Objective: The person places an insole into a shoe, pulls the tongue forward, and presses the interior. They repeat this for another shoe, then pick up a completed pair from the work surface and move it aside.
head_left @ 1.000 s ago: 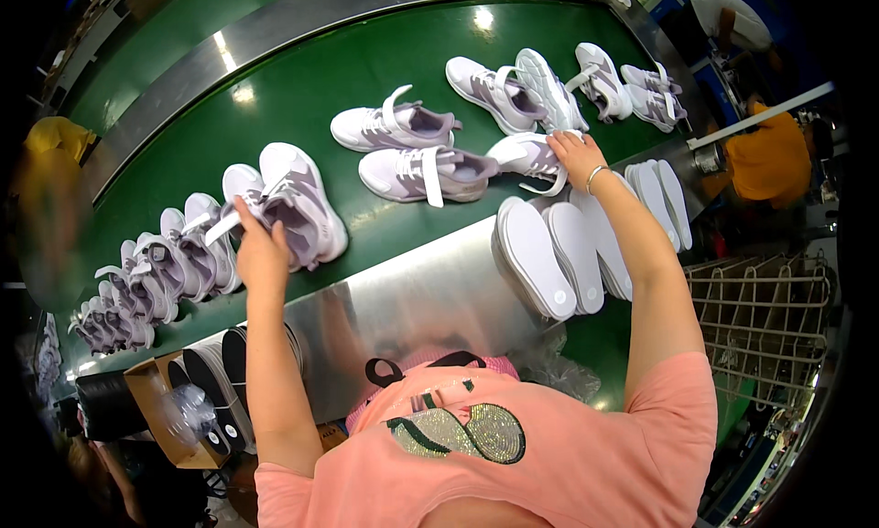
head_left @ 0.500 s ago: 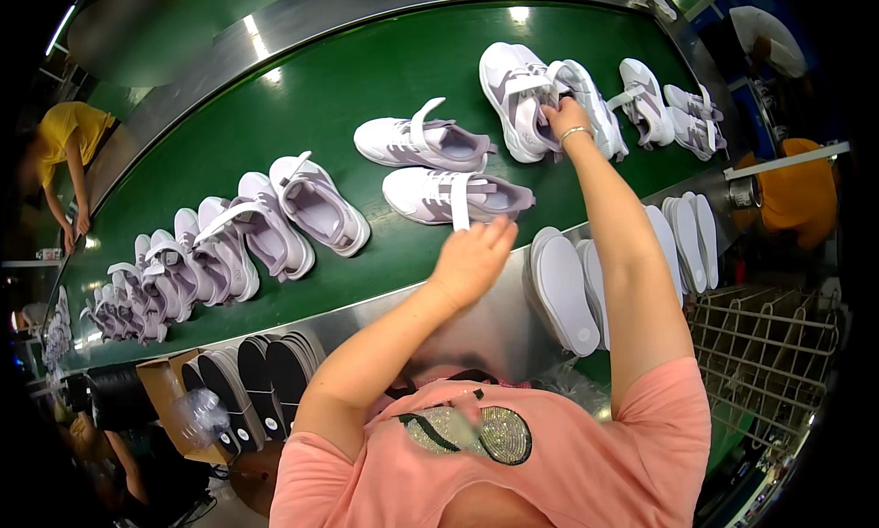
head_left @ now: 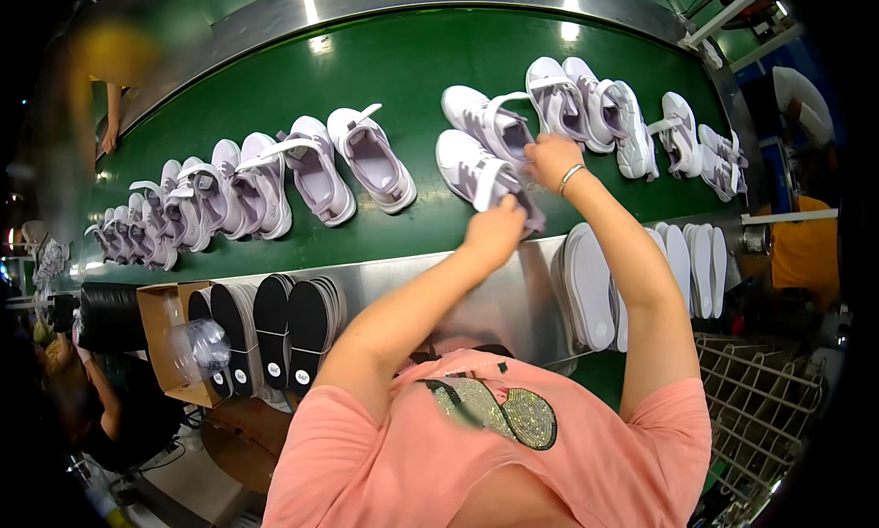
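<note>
Two white and lilac sneakers lie side by side before me on the green conveyor belt, toes pointing away to the left. My left hand [head_left: 496, 232] is closed on the side of the nearer sneaker [head_left: 465, 164], below its white strap. At the heel of the farther sneaker [head_left: 469, 108], my right hand [head_left: 553, 161] has its fingers closed; a bracelet circles that wrist. My fingers partly hide both heels. Just beyond my right hand stand more sneakers [head_left: 557, 93], one of them tipped on its side with its sole showing.
A row of sneakers [head_left: 316, 175] runs along the belt [head_left: 366, 61] to the left. Stacked white insoles [head_left: 588, 285] lie on the metal ledge [head_left: 476, 299] at right, black insoles [head_left: 272, 331] at left beside a cardboard box [head_left: 163, 331]. A wire basket [head_left: 760, 409] stands lower right.
My right hand has left the sneakers farther right and come to the pair before me. My left hand now grips the nearer sneaker, and both sneakers have turned, toes swinging away from me.
</note>
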{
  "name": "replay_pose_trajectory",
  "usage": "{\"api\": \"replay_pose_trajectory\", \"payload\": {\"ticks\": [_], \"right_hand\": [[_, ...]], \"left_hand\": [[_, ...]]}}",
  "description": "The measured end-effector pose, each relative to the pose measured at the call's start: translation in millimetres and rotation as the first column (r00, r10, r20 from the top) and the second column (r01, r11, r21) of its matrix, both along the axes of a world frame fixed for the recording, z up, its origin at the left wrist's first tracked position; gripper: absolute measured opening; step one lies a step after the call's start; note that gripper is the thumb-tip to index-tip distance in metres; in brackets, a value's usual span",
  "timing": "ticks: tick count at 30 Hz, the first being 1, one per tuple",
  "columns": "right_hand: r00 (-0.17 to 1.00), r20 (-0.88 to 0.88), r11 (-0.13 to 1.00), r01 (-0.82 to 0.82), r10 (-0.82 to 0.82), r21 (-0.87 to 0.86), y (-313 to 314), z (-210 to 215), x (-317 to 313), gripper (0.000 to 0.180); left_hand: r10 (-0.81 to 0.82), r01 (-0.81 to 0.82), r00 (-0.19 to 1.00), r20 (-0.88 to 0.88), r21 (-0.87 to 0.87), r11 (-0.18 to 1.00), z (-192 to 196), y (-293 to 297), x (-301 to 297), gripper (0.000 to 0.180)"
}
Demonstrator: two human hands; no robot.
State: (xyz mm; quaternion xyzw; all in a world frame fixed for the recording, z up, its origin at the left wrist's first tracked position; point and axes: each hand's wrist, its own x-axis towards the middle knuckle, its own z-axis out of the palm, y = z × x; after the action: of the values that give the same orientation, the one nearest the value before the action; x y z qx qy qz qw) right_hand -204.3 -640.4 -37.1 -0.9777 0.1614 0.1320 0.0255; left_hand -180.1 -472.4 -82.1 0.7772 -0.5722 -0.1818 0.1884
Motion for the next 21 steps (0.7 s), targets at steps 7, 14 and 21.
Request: {"api": "replay_pose_trajectory", "payload": {"ticks": [7,14,21], "right_hand": [[1.000,0.019,0.995,-0.011,0.009,0.098,100.0,21.4,-102.0,0.023],[0.983,0.096,0.959,0.128,-0.156,0.251,167.2,31.4,-175.3,0.028],[0.824,0.318,0.878,0.474,-0.469,0.069,122.7,-14.3,-236.8,0.034]], "left_hand": [[-0.076,0.065,0.991,-0.108,-0.105,0.992,38.4,116.0,-8.0,0.019],[-0.067,-0.111,0.944,-0.323,-0.505,0.856,25.4,187.1,-48.5,0.022],[0.454,-0.501,0.851,-0.264,-0.151,0.852,2.1,159.4,-57.6,0.084]]}}
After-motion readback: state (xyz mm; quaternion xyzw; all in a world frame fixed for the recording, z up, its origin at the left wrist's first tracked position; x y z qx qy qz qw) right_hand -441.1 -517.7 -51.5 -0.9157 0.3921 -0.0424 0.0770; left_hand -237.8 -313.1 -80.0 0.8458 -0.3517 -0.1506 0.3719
